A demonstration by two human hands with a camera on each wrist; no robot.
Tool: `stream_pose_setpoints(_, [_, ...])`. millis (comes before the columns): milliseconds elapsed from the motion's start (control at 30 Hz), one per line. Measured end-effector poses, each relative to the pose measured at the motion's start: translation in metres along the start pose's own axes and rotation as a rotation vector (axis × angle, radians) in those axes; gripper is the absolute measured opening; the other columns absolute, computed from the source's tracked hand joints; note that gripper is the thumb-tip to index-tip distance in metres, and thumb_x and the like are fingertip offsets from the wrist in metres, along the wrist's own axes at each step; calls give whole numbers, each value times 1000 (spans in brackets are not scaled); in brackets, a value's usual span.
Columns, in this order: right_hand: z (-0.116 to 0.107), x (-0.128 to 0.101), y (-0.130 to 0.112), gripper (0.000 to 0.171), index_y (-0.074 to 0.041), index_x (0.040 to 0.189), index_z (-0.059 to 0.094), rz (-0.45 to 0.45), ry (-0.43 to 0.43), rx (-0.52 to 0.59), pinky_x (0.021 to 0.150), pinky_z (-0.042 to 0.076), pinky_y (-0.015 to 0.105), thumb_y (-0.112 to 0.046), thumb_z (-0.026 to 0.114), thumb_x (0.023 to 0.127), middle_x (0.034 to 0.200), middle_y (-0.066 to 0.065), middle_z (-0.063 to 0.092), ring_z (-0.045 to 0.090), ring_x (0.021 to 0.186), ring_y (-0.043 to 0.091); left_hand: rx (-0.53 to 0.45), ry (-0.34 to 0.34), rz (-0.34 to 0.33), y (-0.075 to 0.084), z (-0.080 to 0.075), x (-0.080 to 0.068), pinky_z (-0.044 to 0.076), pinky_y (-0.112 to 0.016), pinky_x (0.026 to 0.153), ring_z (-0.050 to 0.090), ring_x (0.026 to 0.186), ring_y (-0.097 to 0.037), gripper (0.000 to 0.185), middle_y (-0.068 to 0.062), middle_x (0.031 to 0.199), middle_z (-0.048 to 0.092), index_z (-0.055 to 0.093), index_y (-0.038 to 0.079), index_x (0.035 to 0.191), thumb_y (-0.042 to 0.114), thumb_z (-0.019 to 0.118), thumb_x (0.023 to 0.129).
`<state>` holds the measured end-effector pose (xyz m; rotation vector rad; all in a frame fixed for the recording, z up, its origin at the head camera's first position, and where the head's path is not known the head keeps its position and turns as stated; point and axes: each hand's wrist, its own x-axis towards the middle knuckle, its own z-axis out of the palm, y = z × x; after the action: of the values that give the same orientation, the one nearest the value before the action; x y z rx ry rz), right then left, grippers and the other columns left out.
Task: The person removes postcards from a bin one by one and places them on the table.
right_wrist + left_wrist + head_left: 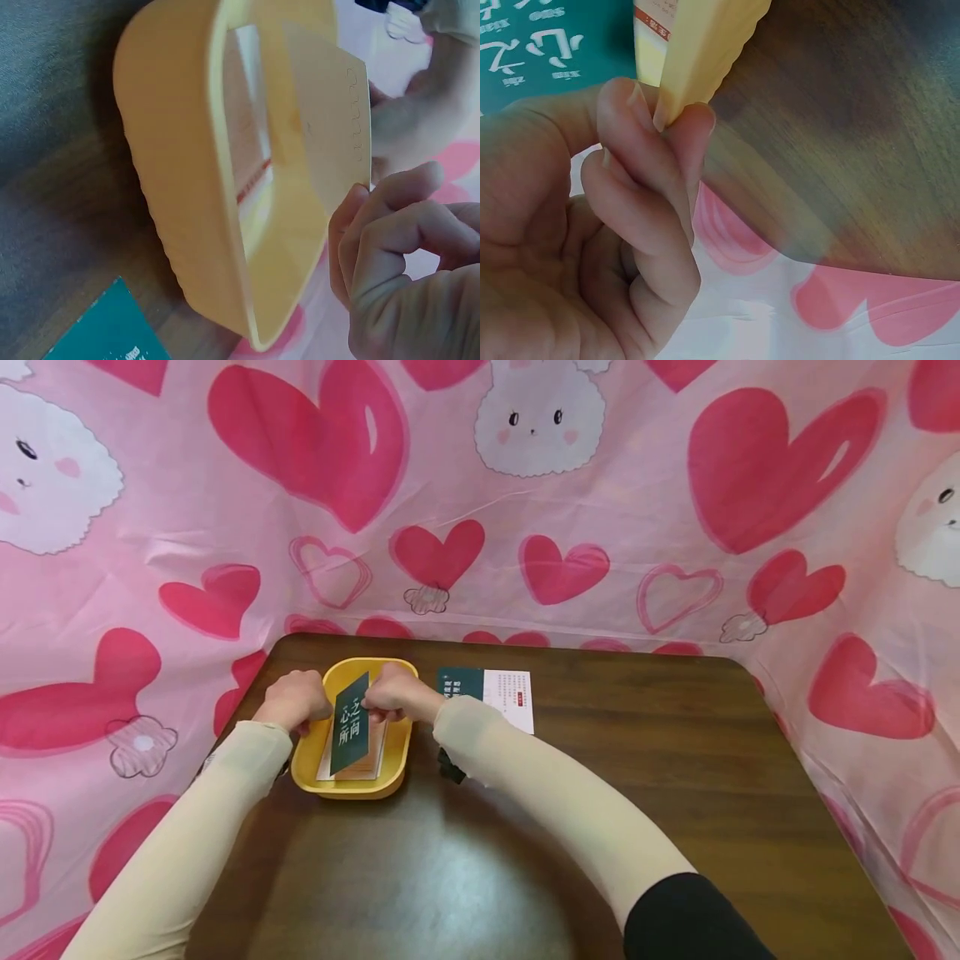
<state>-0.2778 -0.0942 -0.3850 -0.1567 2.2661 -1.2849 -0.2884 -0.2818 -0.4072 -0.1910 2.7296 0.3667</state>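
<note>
My right hand (393,689) pinches the edge of a dark green card (351,727) with white Chinese characters, held tilted over a yellow plastic bin (348,792). In the right wrist view, the card's plain pale back (330,112) shows, with a line of looped marks near the edge by the fingertips. At the bin's left side, my left hand (296,700) grips the rim between thumb and fingers, as the left wrist view shows on the bin wall (712,56). Inside the bin lie a brownish card (244,127) and white paper beneath the green card.
To the right of the bin, a green and white printed card (510,697) lies on the dark wooden table (675,760), partly behind the right forearm. Pink heart-patterned cloth (450,460) hangs around the back and sides of the table.
</note>
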Motion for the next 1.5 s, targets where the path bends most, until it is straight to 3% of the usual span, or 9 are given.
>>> stream_pose_setpoints(100, [-11,-2,2,23,8,81,72,-23,1,34,42,30,21,-6,71,99,68,14,64,47,45,12,-12,3,-4,0,1,1,59,-32,55,70,58,-29,38,-23,86,63,61,-12,111,13,75,87])
stream_pose_setpoints(267, [-35,-5,7,21,5,81,72,-56,-17,101,43,29,20,-6,71,99,78,15,67,52,51,13,-37,2,-23,2,1,0,59,-32,58,69,61,-29,37,-23,88,64,62,-10,111,14,76,87])
stream_pose_setpoints(833, [-86,-12,35,18,5,95,75,-137,-106,195,47,29,23,-11,69,102,73,12,61,44,51,13,-50,7,-24,-1,2,-4,59,-33,57,68,62,-30,42,-26,97,62,57,-10,117,12,76,86])
stream_pose_setpoints(1067, [-106,-16,54,14,2,105,74,-92,-72,252,46,32,20,-10,68,102,83,10,65,51,57,14,-5,4,-5,-2,2,-1,56,-31,54,69,61,-30,35,-24,88,62,59,-11,109,11,71,85])
stream_pose_setpoints(1367, [-128,-24,77,14,0,105,74,-62,-40,256,45,33,20,-12,69,102,93,16,66,52,57,13,-13,5,1,-1,2,-2,57,-31,54,67,57,-28,36,-23,88,63,58,-11,111,11,72,85])
stream_pose_setpoints(1500, [-133,-29,89,14,0,106,73,-34,-55,269,45,33,21,-13,69,102,107,24,66,54,58,14,7,9,12,1,1,-2,56,-31,52,67,55,-27,34,-23,84,62,59,-11,108,10,71,84])
